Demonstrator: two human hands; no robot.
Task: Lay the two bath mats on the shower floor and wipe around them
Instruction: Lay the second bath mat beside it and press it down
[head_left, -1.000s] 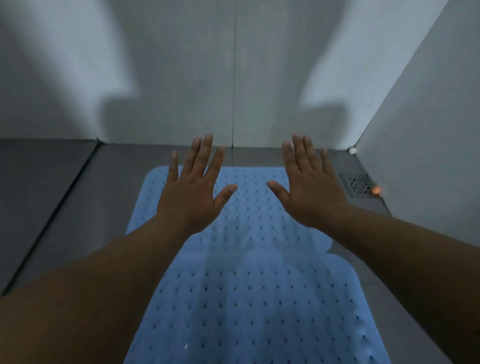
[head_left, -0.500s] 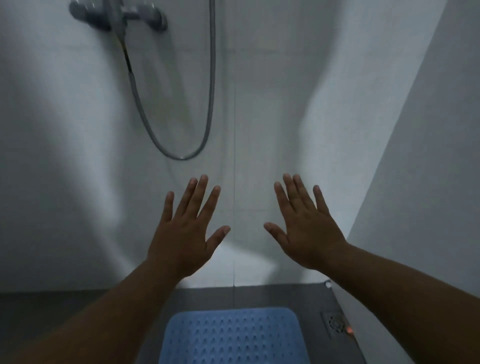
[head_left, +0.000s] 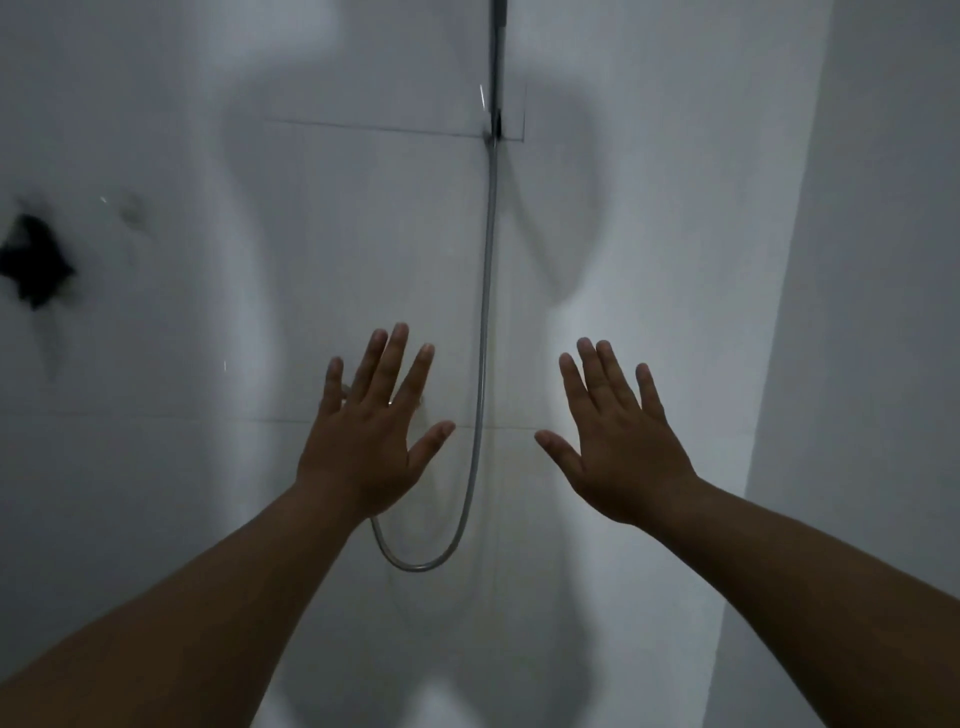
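Bath mats: out of frame, w/ shower floor also out of frame, so position can't be told from this view. Left hand (head_left: 366, 447) raised in front of white tiled wall (head_left: 156, 493), back of hand toward camera, fingers (head_left: 387, 364) spread apart & extended, thumb out to the right, holding nothing. Right hand (head_left: 621, 452) raised alongside, well apart from left, same pose: fingers apart, thumb pointing left, empty. Both forearms bare, reaching up from bottom corners. Metal shower hose (head_left: 485, 332) hanging down wall betw. the hands, looping in a U just below left wrist; partly hidden behind left hand. Shower rail (head_left: 497, 62) at top center, upright. Dark blurred fixture (head_left: 34, 265) at left edge of wall, too unclear to identify. Side wall (head_left: 857, 364) on right, meeting tiled wall at corner. Soft shadows of arms on wall.
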